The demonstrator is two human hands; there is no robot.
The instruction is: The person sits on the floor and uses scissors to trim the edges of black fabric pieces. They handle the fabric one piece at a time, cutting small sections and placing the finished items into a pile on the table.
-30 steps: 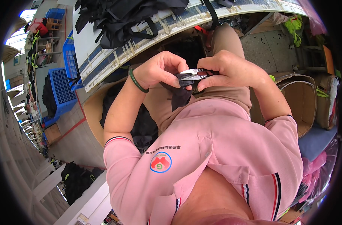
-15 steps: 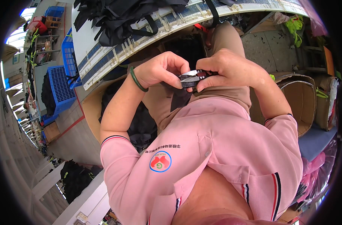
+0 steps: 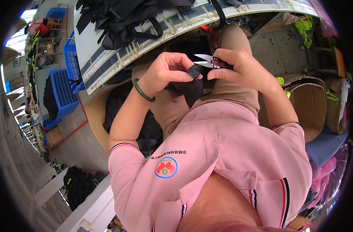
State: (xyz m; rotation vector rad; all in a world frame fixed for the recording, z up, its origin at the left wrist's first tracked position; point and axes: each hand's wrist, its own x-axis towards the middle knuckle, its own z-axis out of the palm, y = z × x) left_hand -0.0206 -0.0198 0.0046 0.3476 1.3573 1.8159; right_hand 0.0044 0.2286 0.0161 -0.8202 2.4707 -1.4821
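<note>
Between thumb and fingers, my left hand (image 3: 169, 69) pinches the end of a black fabric piece (image 3: 194, 70), which hangs down over my lap. A green bangle circles that wrist. My right hand (image 3: 238, 66) is wrapped round a pair of thread snips (image 3: 219, 63) with black handles. Their silver blades are parted and point left, just above and beside the fabric's end, apart from it. Part of the snips' handle is hidden inside my right palm.
Black fabric pieces (image 3: 122, 23) are heaped on the worn table (image 3: 107, 63) ahead. Below my left arm, a cardboard box (image 3: 95, 108) holds more black cloth. Another cardboard box (image 3: 316, 104) stands at the right. Blue crates (image 3: 63, 92) are at far left.
The snips have moved up and right, away from the fabric, and their blades now show clear of it. My left hand has turned the fabric's end, its square tip now facing up.
</note>
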